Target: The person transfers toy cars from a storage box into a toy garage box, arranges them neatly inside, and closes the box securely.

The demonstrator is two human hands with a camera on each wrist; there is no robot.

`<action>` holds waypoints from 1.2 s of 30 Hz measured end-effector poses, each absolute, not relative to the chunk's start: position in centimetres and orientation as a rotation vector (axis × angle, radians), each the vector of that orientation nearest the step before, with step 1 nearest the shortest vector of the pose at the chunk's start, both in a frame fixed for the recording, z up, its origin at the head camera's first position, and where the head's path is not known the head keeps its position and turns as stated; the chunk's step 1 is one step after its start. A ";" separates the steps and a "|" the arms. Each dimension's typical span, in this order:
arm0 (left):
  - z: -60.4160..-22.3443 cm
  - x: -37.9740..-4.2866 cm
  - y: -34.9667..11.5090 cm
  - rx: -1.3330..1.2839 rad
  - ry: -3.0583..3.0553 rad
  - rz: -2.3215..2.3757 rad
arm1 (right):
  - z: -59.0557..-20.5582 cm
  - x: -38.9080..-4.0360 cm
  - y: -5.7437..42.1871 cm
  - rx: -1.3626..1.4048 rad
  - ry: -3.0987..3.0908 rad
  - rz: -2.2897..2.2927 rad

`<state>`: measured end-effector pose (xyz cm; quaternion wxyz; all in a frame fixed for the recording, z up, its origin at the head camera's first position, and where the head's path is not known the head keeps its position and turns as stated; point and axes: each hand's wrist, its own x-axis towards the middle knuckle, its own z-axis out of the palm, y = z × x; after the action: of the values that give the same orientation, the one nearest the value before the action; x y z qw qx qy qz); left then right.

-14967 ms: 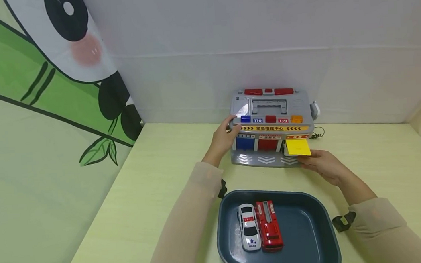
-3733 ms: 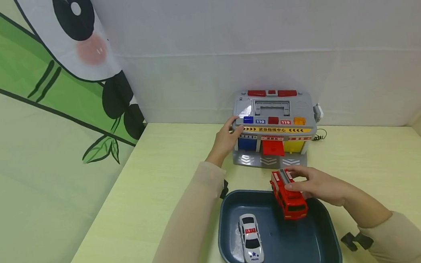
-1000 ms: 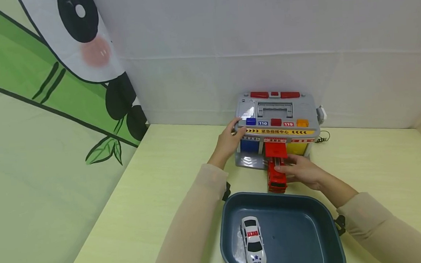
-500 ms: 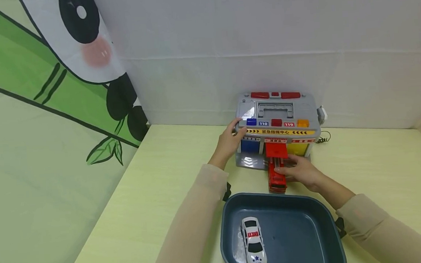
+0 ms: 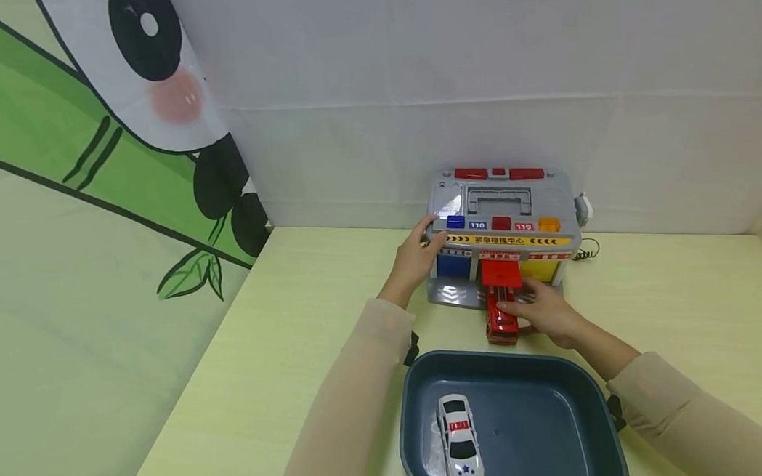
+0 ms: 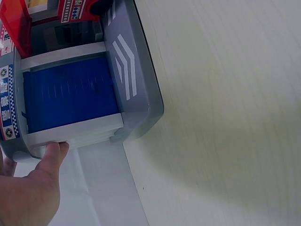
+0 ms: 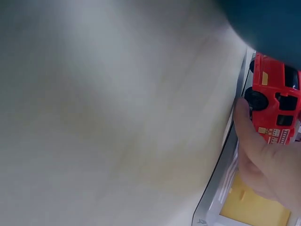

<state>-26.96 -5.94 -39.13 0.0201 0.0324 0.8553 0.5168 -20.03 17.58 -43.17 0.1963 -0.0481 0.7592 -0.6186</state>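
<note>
A grey toy garage (image 5: pixel 542 202) stands against the back wall, its red door (image 5: pixel 501 273) raised and its blue door (image 6: pixel 70 94) and yellow door (image 7: pixel 254 205) down. My left hand (image 5: pixel 414 261) grips the garage's left front corner, thumb on the side post. With the right hand (image 5: pixel 549 316) I hold a red toy fire truck (image 5: pixel 502 321) by its sides, thumb near a wheel in the right wrist view. One end of the truck is under the raised red door, over the grey ramp; the other end points toward me. The truck's inner end is hidden.
A dark blue tray (image 5: pixel 549 410) sits in front of the garage, with a white toy police car (image 5: pixel 461 440) in its left part. A coiled cord (image 5: pixel 586 249) lies at the garage's right. White cloth (image 5: pixel 376 151) hangs behind.
Earlier the yellow door was up and the truck lay in the tray. Since then the red door opened and my right hand carried the truck there. Lately it has slid slightly inward.
</note>
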 end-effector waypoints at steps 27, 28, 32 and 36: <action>-39.3 -26.9 -5.8 0.086 2.663 1.594 | -43.4 -20.0 17.7 -0.183 1.978 -1.836; -39.3 -26.9 -5.8 0.088 2.664 1.593 | -43.4 -20.0 17.7 -0.188 1.973 -1.836; -39.2 -26.9 -5.8 0.096 2.671 1.590 | -43.4 -20.0 17.8 -0.191 1.965 -1.842; -39.1 -26.9 -5.8 0.099 2.672 1.590 | -43.4 -19.9 17.6 -0.163 1.978 -1.867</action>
<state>-26.86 -5.78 -39.10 0.0152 0.0317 0.8588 0.5111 -19.94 17.63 -43.41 0.2068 -0.0586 0.7102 -0.6703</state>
